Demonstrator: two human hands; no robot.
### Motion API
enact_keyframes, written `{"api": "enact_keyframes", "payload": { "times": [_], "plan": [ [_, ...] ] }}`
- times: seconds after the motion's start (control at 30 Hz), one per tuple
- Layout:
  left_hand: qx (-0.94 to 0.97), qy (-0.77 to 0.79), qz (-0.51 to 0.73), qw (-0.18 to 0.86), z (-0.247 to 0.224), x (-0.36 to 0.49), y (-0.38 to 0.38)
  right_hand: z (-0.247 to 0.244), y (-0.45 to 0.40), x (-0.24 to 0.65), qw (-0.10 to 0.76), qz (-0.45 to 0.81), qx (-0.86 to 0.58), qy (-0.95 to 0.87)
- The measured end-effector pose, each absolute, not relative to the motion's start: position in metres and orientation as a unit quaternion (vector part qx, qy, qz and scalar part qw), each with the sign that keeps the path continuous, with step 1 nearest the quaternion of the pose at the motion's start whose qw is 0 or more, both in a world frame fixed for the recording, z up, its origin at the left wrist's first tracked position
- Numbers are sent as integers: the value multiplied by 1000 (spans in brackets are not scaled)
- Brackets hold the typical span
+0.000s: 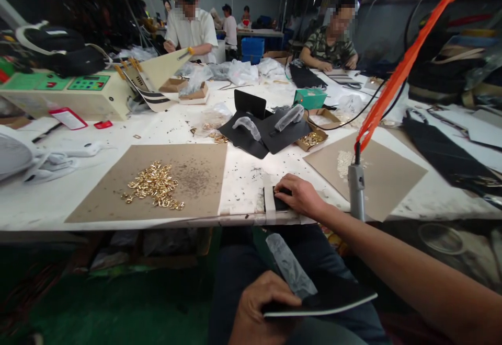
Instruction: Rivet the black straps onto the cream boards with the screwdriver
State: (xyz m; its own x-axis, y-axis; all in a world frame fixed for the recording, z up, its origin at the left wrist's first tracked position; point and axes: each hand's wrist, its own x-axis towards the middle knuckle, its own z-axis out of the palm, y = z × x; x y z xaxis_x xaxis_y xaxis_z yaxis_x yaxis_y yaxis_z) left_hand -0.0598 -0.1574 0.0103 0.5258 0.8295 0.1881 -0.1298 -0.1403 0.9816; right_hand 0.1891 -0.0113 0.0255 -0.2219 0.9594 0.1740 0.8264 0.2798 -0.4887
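My left hand [261,303] is low over my lap, fingers closed around the edge of a black panel [337,298] with a pale cut edge. On that panel lies a strap-like handle [292,266] wrapped in clear plastic. My right hand [300,196] rests at the table's front edge, its fingers curled together on a small black pad [280,205] crossed by pale tape. Whatever is under those fingertips is hidden. Left of it, a pile of gold metal fittings [155,184] lies on a brown board [113,198].
A grey hand tool [356,191] hangs from an orange cord [403,68] just right of my right forearm. Black panels with wrapped handles [290,117] lie beyond, beside a box of gold pieces [311,140]. Another board [392,177] holds small pale pieces. Two people work across the table.
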Motion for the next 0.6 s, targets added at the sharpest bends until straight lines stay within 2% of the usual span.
{"api": "enact_keyframes", "payload": {
  "times": [0.13, 0.33, 0.6],
  "plan": [
    [646, 280, 388, 595, 14, -62, -155, 30, -12, 187, 212, 156, -604, -752],
    [646, 279, 386, 596, 15, -63, -154, 34, -17, 187, 192, 134, -561, -794],
    [638, 284, 393, 597, 11, -63, -156, 32, -18, 191, 190, 203, -597, -752]
  ]
}}
